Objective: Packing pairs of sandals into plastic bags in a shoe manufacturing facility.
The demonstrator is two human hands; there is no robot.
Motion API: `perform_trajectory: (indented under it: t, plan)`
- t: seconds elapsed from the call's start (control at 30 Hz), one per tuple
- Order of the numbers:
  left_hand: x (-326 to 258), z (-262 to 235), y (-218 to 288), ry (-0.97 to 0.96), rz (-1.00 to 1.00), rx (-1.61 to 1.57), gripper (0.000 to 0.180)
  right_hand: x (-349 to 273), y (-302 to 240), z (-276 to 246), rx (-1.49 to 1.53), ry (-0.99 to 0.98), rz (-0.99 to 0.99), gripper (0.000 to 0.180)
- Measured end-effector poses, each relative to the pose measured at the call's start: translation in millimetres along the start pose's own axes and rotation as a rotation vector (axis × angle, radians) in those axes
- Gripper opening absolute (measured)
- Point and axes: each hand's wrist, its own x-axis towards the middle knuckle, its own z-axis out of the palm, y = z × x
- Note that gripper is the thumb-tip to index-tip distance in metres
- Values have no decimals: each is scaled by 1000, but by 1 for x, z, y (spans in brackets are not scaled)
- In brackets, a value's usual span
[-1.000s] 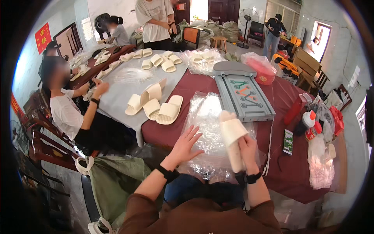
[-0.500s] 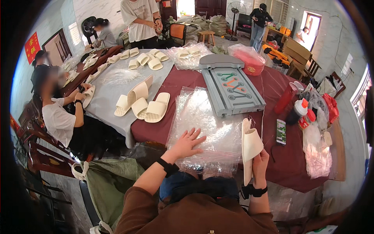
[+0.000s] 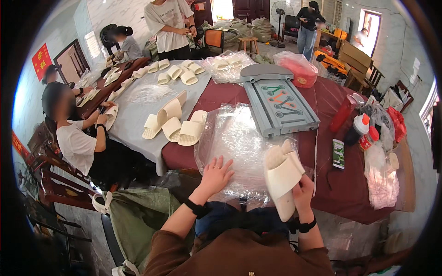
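Observation:
My left hand [image 3: 214, 178] lies spread and flat on the near left part of a stack of clear plastic bags [image 3: 232, 131] at the table's front edge. With fingers and thumb, my right hand [image 3: 303, 195] grips cream slippers [image 3: 282, 177] by the side of the strap. They are tilted over the bags' right side, sole and strap toward me, and a second toe seems to show behind the front one. Left of the bags, several more cream slippers [image 3: 192, 131] lean on one another. Beyond the bags stands a grey plastic panel [image 3: 278, 103] with coloured hole patterns.
On the right lie a phone [image 3: 338, 154], a red flask [image 3: 343, 114], a dark bottle with a red cap [image 3: 358, 129] and plastic wrapping [image 3: 381, 181]. A green sack [image 3: 138, 221] stands at my left. Co-workers sit along the left side, one handling a slipper [image 3: 111, 117].
My right hand has turned the slippers from nearly edge-on to facing me and brought them left over the bags. My left hand has slid slightly left and nearer.

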Motion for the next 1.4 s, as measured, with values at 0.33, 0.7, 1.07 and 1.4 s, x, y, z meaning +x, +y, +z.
perform_trajectory:
  t: [0.33, 0.7, 1.07, 1.4]
  plan:
    - [33, 5, 24, 39, -106, -220, 56, -6, -23, -5, -590, -488, -256, 18]
    - [6, -35, 48, -48, -1, -126, 69, 7, -16, 40, -800, -411, -327, 22]
    - [-1, -40, 41, -83, 428, -272, 80, 15, 11, 53, -879, -311, -269, 22]
    - [0, -55, 79, -15, 542, -308, 53, 25, 28, 84, -780, -282, -357, 17]
